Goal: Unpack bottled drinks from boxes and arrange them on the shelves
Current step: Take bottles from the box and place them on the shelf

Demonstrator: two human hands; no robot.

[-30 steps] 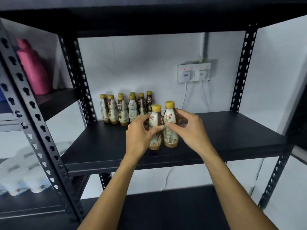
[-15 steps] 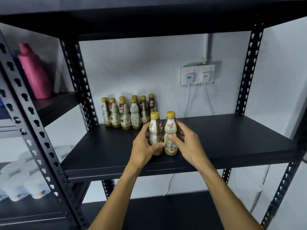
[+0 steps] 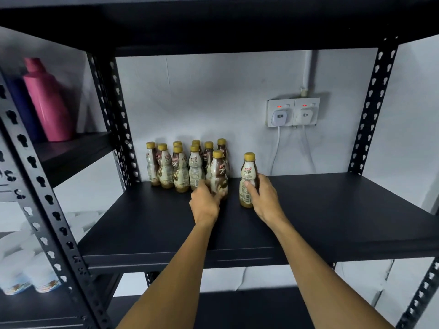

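Two grips: left hand [image 3: 204, 205], blurred, seemingly tucks left bottle [image 3: 219, 173] into the cluster [image 3: 180, 172]; right hand [image 3: 266, 198] holds right bottle [image 3: 248, 174] queued, I judge.

Storeroom: black slotted-steel shelving [image 3: 308, 210] stocked with bottled drinks [image 3: 180, 169], plain white wall [image 3: 202, 96].

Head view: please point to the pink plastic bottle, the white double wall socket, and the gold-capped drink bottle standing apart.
Pink plastic bottle [image 3: 48, 103]: head view, its body.
White double wall socket [image 3: 291, 112]: head view, middle, between the plugs.
Gold-capped drink bottle standing apart [image 3: 248, 173]: head view, its label.
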